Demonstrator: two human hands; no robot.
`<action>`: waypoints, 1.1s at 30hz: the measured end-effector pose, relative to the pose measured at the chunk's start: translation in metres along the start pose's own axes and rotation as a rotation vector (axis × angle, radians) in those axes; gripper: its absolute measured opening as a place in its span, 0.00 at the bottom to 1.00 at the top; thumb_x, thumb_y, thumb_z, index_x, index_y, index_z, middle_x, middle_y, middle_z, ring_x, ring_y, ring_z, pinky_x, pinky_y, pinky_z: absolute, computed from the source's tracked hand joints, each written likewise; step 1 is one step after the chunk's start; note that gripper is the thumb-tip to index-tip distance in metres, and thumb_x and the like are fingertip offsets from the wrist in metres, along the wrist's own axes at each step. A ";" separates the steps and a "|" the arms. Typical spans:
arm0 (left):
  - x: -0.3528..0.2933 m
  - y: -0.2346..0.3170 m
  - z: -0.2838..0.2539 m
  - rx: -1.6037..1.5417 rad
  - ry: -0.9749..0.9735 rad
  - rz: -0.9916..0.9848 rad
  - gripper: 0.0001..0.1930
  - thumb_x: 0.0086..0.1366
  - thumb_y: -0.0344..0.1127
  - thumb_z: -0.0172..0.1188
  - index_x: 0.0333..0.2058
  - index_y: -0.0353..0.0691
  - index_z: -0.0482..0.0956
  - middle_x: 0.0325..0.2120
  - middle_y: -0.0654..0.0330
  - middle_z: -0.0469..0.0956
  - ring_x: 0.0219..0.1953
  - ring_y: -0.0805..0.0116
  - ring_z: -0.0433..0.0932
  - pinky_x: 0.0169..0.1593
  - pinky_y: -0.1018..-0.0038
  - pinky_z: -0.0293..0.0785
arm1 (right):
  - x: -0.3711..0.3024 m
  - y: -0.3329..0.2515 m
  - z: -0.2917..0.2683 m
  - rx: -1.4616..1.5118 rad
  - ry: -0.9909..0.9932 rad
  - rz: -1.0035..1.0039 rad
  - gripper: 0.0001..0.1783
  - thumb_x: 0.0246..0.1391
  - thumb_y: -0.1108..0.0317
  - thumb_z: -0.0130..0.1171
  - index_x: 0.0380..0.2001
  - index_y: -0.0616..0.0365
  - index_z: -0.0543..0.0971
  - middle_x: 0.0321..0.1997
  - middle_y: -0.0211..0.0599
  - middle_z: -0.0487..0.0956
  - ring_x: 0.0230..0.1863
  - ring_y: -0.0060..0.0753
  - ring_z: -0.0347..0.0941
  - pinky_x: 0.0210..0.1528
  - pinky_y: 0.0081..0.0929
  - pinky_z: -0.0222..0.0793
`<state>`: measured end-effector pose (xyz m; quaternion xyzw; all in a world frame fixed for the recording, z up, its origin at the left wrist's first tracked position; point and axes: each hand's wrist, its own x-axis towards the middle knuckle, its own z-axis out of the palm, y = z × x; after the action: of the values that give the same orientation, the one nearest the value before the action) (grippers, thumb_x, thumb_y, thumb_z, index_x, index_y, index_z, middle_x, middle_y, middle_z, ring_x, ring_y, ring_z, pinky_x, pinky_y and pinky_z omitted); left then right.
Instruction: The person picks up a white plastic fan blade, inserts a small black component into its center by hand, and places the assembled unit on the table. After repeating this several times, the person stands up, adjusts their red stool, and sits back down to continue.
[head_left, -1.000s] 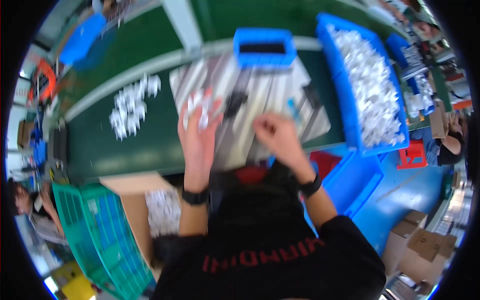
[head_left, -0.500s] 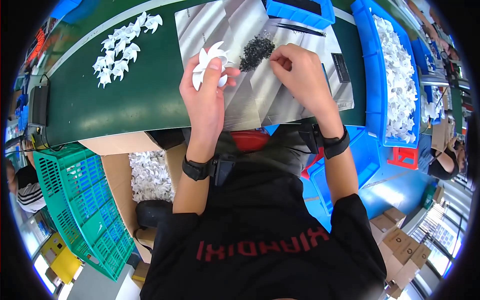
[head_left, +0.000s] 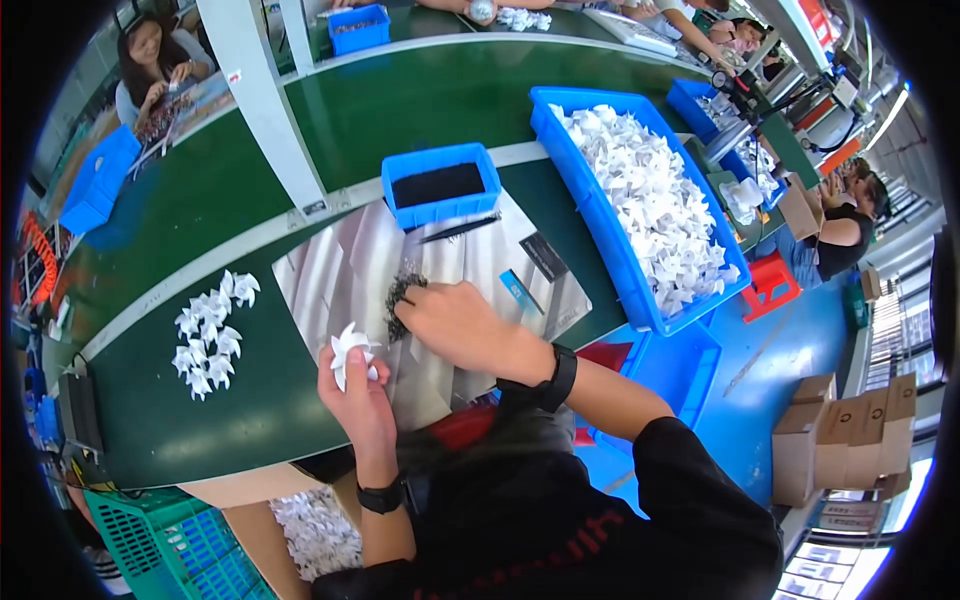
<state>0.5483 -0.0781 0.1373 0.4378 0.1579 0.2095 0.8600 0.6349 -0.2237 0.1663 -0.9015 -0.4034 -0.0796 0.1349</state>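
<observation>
My left hand (head_left: 362, 408) is closed around a white bladed fan wheel (head_left: 349, 352), its curved blades facing up and the thumb pressed on it. To its right, my right hand (head_left: 462, 328) reaches over a pile of tiny black parts (head_left: 406, 283), fingertips bent together at the pile's edge. Whatever lies between those fingers is too small or hidden to make out. The pile rests on a grey patterned sheet (head_left: 312, 272). Black tweezers (head_left: 458, 230) lie on the sheet beyond the right hand, in front of a blue bin (head_left: 391, 196) holding black material.
Several white fan wheels (head_left: 208, 330) stand grouped on the green table (head_left: 270, 420) at left. A large blue tray (head_left: 552, 135) full of white wheels sits at right. A cardboard box (head_left: 255, 535) and green crate (head_left: 165, 545) are below left. Co-workers sit across the table.
The view has swung up, showing more of the far table. My right hand has moved left onto the black pile, closer to my left hand, which keeps holding the fan wheel.
</observation>
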 end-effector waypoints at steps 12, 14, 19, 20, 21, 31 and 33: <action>0.003 0.003 0.003 0.046 -0.081 -0.007 0.10 0.69 0.29 0.56 0.46 0.32 0.73 0.32 0.61 0.76 0.25 0.75 0.72 0.29 0.79 0.67 | 0.012 0.006 -0.005 -0.050 -0.069 -0.115 0.05 0.46 0.72 0.57 0.29 0.58 0.77 0.31 0.39 0.77 0.34 0.43 0.80 0.29 0.38 0.75; 0.002 0.004 0.004 0.048 -0.064 0.002 0.10 0.69 0.28 0.56 0.46 0.31 0.73 0.30 0.61 0.77 0.24 0.75 0.73 0.29 0.79 0.68 | 0.013 0.005 -0.005 -0.031 -0.045 -0.131 0.05 0.46 0.72 0.57 0.29 0.58 0.77 0.31 0.39 0.77 0.34 0.44 0.79 0.29 0.38 0.75; 0.003 0.002 0.002 0.061 -0.080 -0.006 0.11 0.70 0.29 0.56 0.48 0.30 0.74 0.34 0.59 0.79 0.26 0.74 0.76 0.30 0.79 0.70 | 0.011 0.004 -0.005 -0.041 -0.076 -0.084 0.04 0.46 0.72 0.57 0.28 0.59 0.76 0.30 0.39 0.76 0.33 0.45 0.79 0.29 0.40 0.74; 0.004 0.001 0.002 0.068 -0.086 -0.013 0.12 0.70 0.30 0.56 0.48 0.30 0.75 0.34 0.58 0.80 0.26 0.74 0.76 0.30 0.79 0.70 | 0.012 0.004 -0.005 -0.046 -0.093 -0.064 0.04 0.46 0.72 0.57 0.28 0.59 0.76 0.30 0.39 0.76 0.33 0.45 0.79 0.29 0.40 0.74; 0.002 0.001 0.002 0.074 -0.092 -0.023 0.12 0.70 0.30 0.56 0.48 0.30 0.75 0.35 0.58 0.80 0.27 0.74 0.77 0.30 0.79 0.70 | 0.010 0.004 -0.005 -0.052 -0.112 -0.042 0.05 0.46 0.72 0.57 0.28 0.59 0.75 0.30 0.39 0.76 0.33 0.45 0.79 0.29 0.40 0.74; 0.003 -0.001 -0.002 0.102 -0.115 -0.034 0.12 0.70 0.31 0.57 0.48 0.30 0.76 0.33 0.59 0.80 0.27 0.75 0.77 0.30 0.80 0.69 | 0.008 0.002 -0.002 -0.058 -0.065 -0.048 0.06 0.45 0.71 0.58 0.28 0.61 0.75 0.30 0.40 0.76 0.32 0.45 0.79 0.27 0.40 0.73; 0.003 -0.001 -0.002 0.095 -0.115 -0.030 0.12 0.70 0.31 0.57 0.48 0.31 0.76 0.32 0.59 0.80 0.27 0.75 0.77 0.30 0.80 0.69 | 0.008 0.001 -0.001 -0.092 -0.088 -0.038 0.06 0.45 0.71 0.58 0.28 0.61 0.75 0.30 0.40 0.76 0.33 0.45 0.79 0.27 0.40 0.73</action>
<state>0.5500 -0.0764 0.1349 0.4869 0.1247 0.1635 0.8489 0.6409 -0.2190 0.1688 -0.9015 -0.4220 -0.0610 0.0739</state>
